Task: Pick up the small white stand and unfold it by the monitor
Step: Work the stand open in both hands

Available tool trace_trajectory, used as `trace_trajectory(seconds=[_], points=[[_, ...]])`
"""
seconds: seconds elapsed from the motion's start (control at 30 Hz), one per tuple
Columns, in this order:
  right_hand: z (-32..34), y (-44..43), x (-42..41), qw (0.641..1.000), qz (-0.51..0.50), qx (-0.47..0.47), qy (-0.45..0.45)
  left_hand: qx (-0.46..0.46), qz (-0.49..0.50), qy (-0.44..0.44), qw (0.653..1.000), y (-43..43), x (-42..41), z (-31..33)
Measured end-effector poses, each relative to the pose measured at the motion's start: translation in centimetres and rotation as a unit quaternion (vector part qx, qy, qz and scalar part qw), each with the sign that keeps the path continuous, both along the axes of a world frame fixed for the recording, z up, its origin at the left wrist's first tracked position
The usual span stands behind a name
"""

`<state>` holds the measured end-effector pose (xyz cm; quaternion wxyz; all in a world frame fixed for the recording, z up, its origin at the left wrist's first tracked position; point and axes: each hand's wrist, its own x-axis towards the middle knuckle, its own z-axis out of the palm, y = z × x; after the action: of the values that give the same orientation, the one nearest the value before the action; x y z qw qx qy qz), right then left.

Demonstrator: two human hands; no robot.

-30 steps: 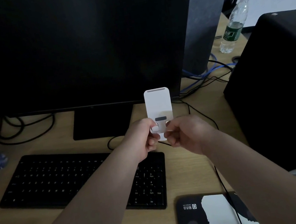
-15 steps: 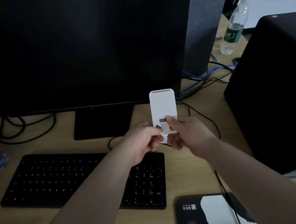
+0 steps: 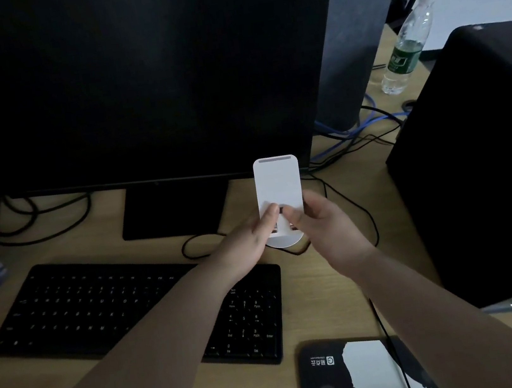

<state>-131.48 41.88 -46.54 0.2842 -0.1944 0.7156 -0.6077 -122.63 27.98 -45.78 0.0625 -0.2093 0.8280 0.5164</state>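
Observation:
The small white stand (image 3: 277, 184) is upright just below the lower right corner of the black monitor (image 3: 137, 78), its back plate raised and a rounded foot showing beneath my fingers. My left hand (image 3: 248, 241) grips its lower left side, thumb pressed on the front. My right hand (image 3: 322, 227) grips its lower right side, thumb near the dark slot. Whether the foot touches the wooden desk (image 3: 322, 290) is unclear.
A black keyboard (image 3: 106, 312) lies under my left forearm. A black mouse pad (image 3: 351, 375) is at the front. A large black box (image 3: 489, 165) stands at the right, cables (image 3: 361, 218) run behind the stand, and a plastic bottle (image 3: 405, 48) is far right.
The stand has shifted slightly right and down toward the desk. Both thumbs have moved up onto its front, and a rounded foot now shows below the hands.

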Motion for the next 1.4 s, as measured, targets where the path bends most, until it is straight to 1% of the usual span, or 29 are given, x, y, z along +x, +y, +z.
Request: trace_trajectory(seconds=[0.17,0.23,0.47,0.53,0.7,0.77,0.83,0.97,1.03,1.13,1.2,1.3,1.4], points=[[0.5,-0.6,-0.9,0.999,-0.014,0.020,0.021,-0.016,0.016,-0.023,0.999,-1.1,-1.2,-1.0],[1.1,-1.0,-1.4,0.999,-0.016,0.024,0.025,-0.014,0.017,-0.020,1.000,-1.3,-1.7,-0.7],[1.1,-1.1,-0.3,0.999,-0.043,0.013,0.020,-0.021,0.012,-0.011,1.000,-1.3,-1.6,-0.1],[0.8,-0.9,0.1,0.998,-0.051,0.009,0.018,-0.026,-0.004,-0.009,1.000,-1.0,-1.2,0.2],[0.4,-0.3,0.9,0.998,-0.049,-0.005,0.027,-0.041,-0.034,0.004,0.999,-1.2,-0.4,0.1],[0.2,0.0,1.2,0.999,-0.043,-0.019,0.021,-0.026,-0.028,0.007,0.999,-1.4,0.1,-0.7],[-0.2,0.3,1.5,0.999,-0.043,-0.033,0.008,-0.003,0.001,0.027,1.000,-1.3,0.6,-1.4],[-0.2,0.5,1.3,0.999,-0.036,-0.029,0.016,-0.014,0.081,0.105,0.991,0.5,1.1,-1.5],[0.1,0.6,0.8,0.999,-0.029,-0.023,0.025,0.001,0.093,0.130,0.987,1.6,1.0,-1.4],[-0.1,0.7,0.6,0.999,-0.031,-0.012,0.033,0.025,0.078,0.114,0.990,1.8,0.7,-1.0],[-0.5,0.5,1.2,0.997,-0.060,-0.011,0.039,0.032,0.053,0.092,0.994,0.9,0.5,-0.6],[-1.2,-0.3,3.1,0.992,-0.098,0.001,0.076,0.014,0.011,0.057,0.998,-1.1,0.4,-0.1],[-1.5,-0.8,3.8,0.988,-0.109,0.032,0.105,0.005,-0.002,0.054,0.999,-2.2,0.4,0.2]])
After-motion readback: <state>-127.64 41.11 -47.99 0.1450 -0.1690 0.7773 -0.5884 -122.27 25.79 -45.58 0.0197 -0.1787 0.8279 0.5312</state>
